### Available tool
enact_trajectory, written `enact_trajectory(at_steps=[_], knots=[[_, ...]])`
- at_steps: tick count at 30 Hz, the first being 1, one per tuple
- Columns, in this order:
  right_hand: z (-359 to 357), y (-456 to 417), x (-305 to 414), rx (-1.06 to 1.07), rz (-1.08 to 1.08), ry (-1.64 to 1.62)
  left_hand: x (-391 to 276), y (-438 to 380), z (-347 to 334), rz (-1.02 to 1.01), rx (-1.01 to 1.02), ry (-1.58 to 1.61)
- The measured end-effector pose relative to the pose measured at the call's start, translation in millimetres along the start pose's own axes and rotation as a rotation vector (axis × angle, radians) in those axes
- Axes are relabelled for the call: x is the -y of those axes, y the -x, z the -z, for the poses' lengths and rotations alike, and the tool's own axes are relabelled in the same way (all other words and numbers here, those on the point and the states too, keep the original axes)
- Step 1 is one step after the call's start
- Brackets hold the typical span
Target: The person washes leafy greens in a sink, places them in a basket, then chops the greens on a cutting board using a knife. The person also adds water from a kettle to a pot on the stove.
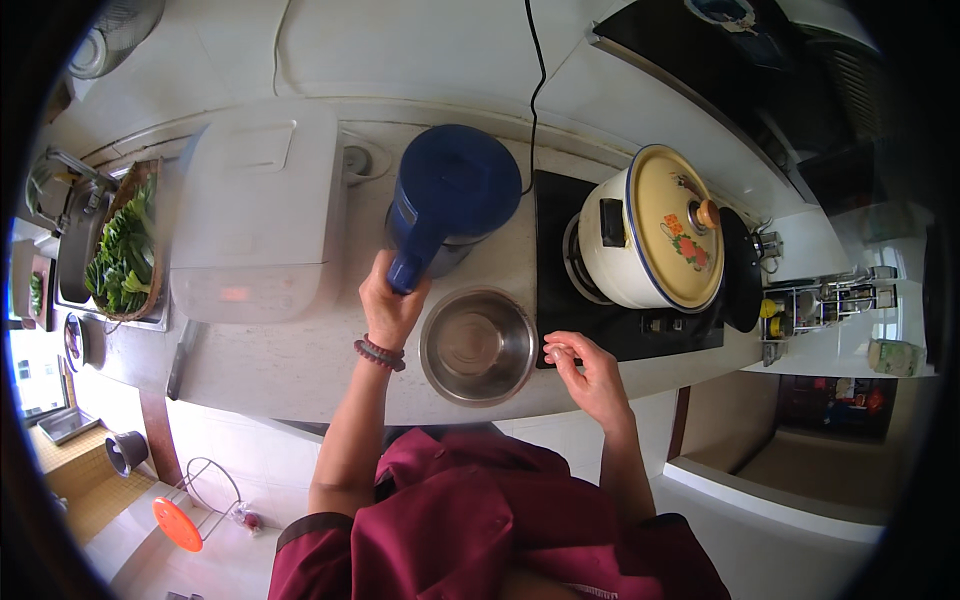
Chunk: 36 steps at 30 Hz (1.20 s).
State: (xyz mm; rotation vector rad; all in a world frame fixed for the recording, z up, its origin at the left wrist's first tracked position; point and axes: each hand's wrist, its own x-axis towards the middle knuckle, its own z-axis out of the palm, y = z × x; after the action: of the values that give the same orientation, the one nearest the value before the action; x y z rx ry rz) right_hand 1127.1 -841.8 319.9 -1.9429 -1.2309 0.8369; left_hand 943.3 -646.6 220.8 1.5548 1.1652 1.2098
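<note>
My left hand (394,304) is closed around the handle of a blue electric kettle (459,180), which stands upright at the back of the counter. In front of the kettle is a round stainless steel bowl (478,348); whether it holds any liquid I cannot tell. Just right of the bowl's rim, my right hand (589,375) is raised with its fingers loosely curled, holding nothing visible. On the black cooktop (559,262) sits a cream enamel pot (607,232) with a flowered yellow lid (675,232).
A white countertop appliance (255,202) stands left of the kettle, with a knife (181,360) before it. Farther left, a basket of leafy greens (124,262) rests at the sink. A black cord (534,105) hangs behind the kettle. A black pan (741,270) stands right of the pot.
</note>
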Motion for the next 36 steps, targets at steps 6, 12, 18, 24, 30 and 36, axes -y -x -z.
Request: enact_trajectory(at_steps=[6,12,18,24,30,36], knots=[[15.6,2.2,-7.9,0.008,-0.015,-0.003,11.8,15.5,-7.2,0.057,-0.093,0.055],[-17.2,2.7,5.1,0.142,0.111,-0.066,6.7,-5.6,-15.5,-0.028,-0.046,-0.022],[-92.8,-6.4,44.8,0.483,0.305,-0.031,-12.6,18.4,51.7,-0.126,0.159,-0.213],[-182.0,13.3,94.0,0.643,0.331,0.157,21.2,142.4,210.1,0.085,0.241,-0.293],[-390.0,34.5,164.3,0.797,0.543,0.141,93.6,227.3,402.2,0.373,0.229,-0.435],[-540.4,38.6,284.1,1.041,0.714,0.051,101.3,222.7,578.1,0.445,-0.203,-0.318]])
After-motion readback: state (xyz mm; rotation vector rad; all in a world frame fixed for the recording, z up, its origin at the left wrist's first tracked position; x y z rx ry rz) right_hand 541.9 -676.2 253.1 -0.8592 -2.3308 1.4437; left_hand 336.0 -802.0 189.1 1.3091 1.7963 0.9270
